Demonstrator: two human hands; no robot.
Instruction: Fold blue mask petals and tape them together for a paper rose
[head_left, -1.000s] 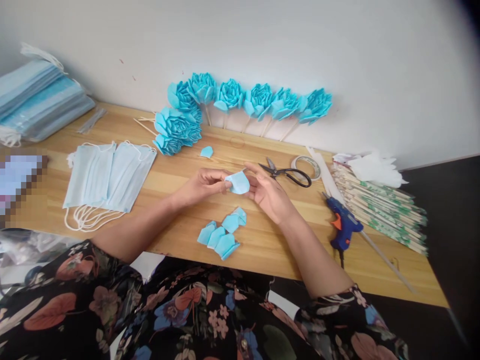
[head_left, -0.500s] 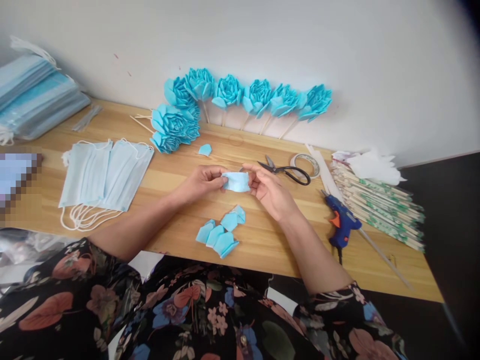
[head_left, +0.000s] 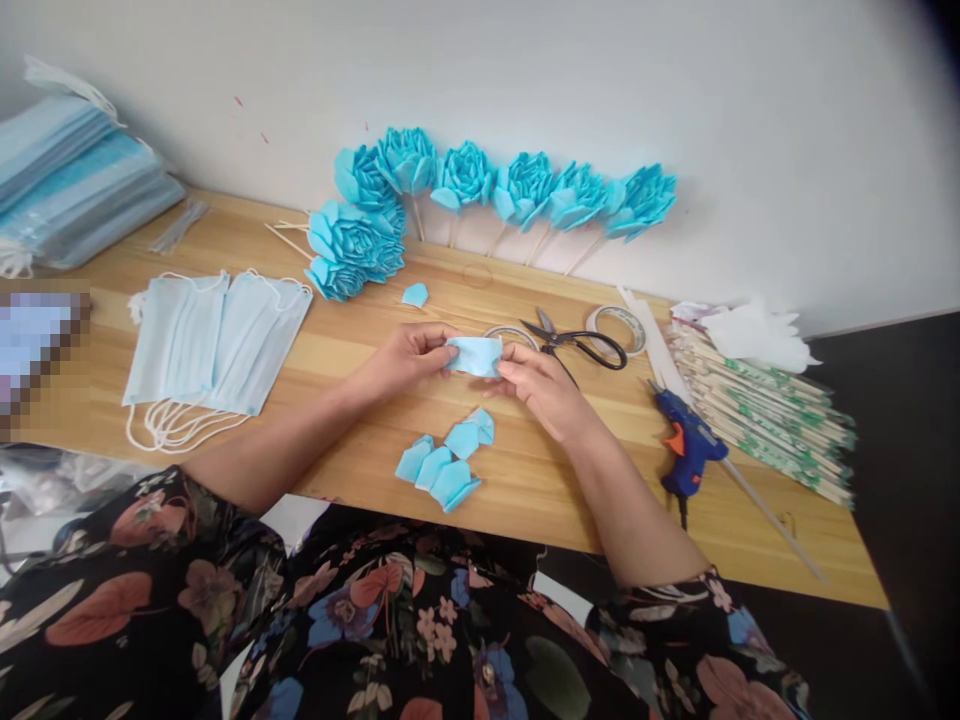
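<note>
My left hand (head_left: 406,358) and my right hand (head_left: 541,388) pinch the two ends of a small light blue piece of mask fabric (head_left: 475,355), held just above the wooden table (head_left: 337,350). The fingers of both hands are closed on it. Several folded blue petals (head_left: 446,463) lie on the table just below my hands. One loose petal (head_left: 414,294) lies farther back. A row of finished blue fabric flowers on sticks (head_left: 480,190) leans against the wall.
Flat face masks (head_left: 214,340) lie at the left, a taller stack of masks (head_left: 71,185) at the far left. Black scissors (head_left: 581,343), a tape roll (head_left: 619,325), a blue glue gun (head_left: 688,448) and a bundle of sticks (head_left: 757,410) lie to the right.
The blue piece went from a pointed shape held at an angle to a flat strip stretched between both hands. My right fingers closed down on its end.
</note>
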